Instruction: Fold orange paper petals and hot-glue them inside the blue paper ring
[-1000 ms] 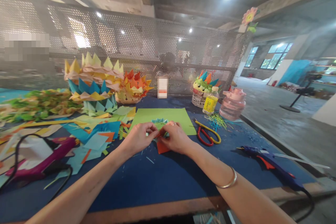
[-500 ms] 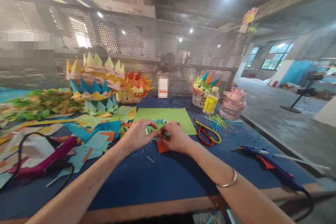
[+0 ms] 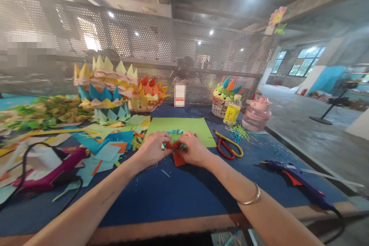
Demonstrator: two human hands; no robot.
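Observation:
My left hand (image 3: 152, 148) and my right hand (image 3: 193, 149) meet over the blue table (image 3: 184, 196), both pinching a small orange paper piece (image 3: 178, 158) between the fingertips. Just behind the fingers lies a folded teal and green paper ring (image 3: 175, 135), resting on the near edge of a green paper sheet (image 3: 181, 127). A gold bangle (image 3: 250, 197) sits on my right wrist.
Red and yellow scissors (image 3: 229, 147) lie right of the sheet; a blue glue gun (image 3: 296, 183) farther right. A magenta glue gun (image 3: 52, 170) and paper scraps (image 3: 106, 146) are on the left. Folded paper crowns (image 3: 102, 88), a basket (image 3: 223, 98), a bottle (image 3: 232, 110) and a pink jug (image 3: 256, 114) stand behind.
My fingertips have closed in tighter on the orange piece, which now shows between both thumbs. The hands stay in about the same place.

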